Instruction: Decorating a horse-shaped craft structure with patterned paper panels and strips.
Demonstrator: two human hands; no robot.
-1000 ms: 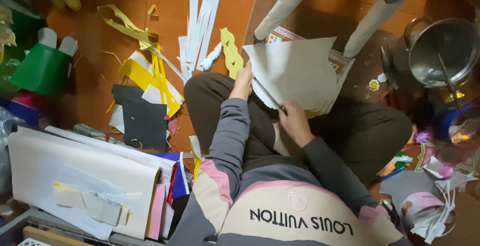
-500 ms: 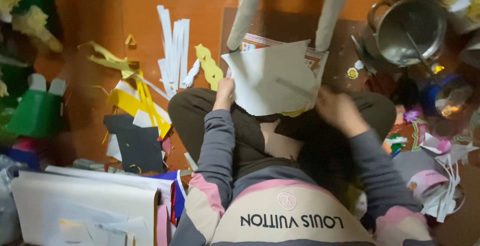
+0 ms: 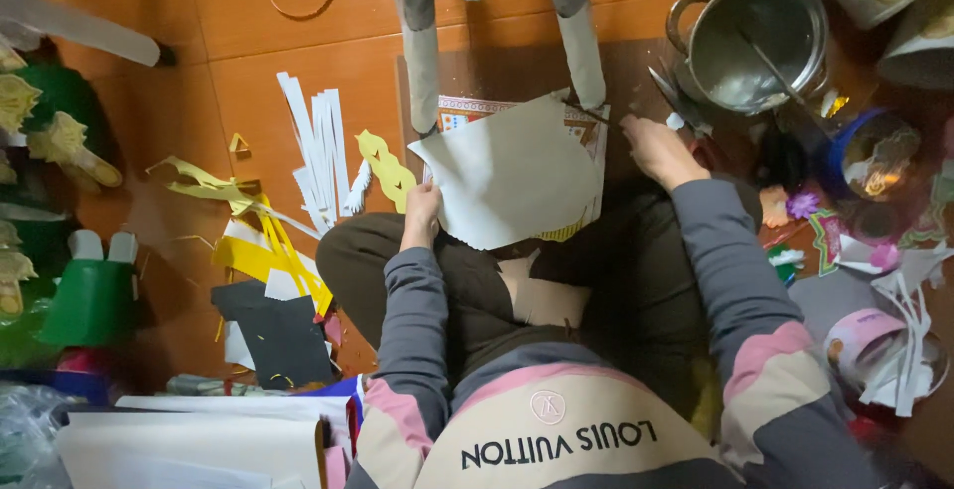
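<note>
Left hand: the left hand (image 3: 421,213) is closed on the lower left edge of a grey card sheet (image 3: 512,171), which is held up over the lap.
Right hand: the right hand (image 3: 658,148) is stretched out to the floor beside a pair of scissors (image 3: 668,94); whether anything is gripped cannot be told.
Change: a second ago both hands were at the sheet; now only the left one keeps it, and the right has been taken off toward the tools, so the sheet is carried one-handed.
Sheet edges: the right side and top are left free, overlapping a patterned paper (image 3: 477,111) underneath.
Open room: bare floor is found ahead between two grey stool legs (image 3: 425,62).
Crowding: white strips (image 3: 316,146) and yellow scraps (image 3: 263,250) lie left; a steel pot (image 3: 757,42) stands right.
</note>
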